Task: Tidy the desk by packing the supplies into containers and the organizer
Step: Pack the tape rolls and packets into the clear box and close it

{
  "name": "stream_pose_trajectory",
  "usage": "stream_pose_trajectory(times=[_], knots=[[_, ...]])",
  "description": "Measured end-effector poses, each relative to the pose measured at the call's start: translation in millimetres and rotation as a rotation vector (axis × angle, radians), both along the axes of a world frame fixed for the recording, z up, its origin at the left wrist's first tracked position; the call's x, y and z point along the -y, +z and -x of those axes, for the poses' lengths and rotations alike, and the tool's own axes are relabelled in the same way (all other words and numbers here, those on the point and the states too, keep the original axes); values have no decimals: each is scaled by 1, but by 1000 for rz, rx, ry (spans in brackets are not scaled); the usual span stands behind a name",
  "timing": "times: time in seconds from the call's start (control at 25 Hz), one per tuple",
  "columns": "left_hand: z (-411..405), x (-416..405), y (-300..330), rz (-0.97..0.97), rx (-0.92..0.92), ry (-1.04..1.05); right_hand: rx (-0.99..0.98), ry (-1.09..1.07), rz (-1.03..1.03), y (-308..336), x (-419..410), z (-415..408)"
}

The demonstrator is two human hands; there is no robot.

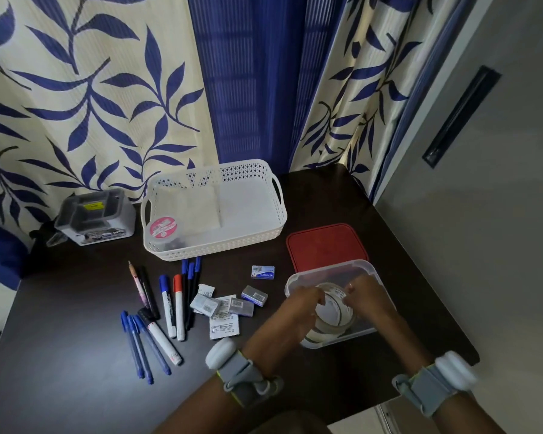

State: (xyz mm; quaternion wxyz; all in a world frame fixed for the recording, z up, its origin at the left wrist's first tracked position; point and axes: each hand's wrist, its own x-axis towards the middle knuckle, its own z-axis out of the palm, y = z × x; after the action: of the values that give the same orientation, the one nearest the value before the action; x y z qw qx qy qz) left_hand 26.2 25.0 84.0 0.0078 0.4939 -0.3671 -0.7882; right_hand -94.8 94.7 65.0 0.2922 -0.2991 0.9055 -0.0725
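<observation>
Gripping a roll of clear tape (329, 311) with both hands, left hand (301, 303) and right hand (369, 296) curled round its rim, I hold it inside the clear plastic container (370, 274) at the tabletop's (76, 355) right side. The red lid (325, 244) lies just behind it. Pens and markers (166, 308) and small staple boxes (232, 300) lie loose left of it, before the white basket (213, 211) and grey organizer (96, 216).
</observation>
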Motion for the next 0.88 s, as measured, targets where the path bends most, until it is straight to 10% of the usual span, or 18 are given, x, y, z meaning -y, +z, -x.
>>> stream_pose_trajectory(times=[0.88], knots=[[-16, 9, 14, 134, -117, -51, -153, 53, 189, 28, 33, -33]])
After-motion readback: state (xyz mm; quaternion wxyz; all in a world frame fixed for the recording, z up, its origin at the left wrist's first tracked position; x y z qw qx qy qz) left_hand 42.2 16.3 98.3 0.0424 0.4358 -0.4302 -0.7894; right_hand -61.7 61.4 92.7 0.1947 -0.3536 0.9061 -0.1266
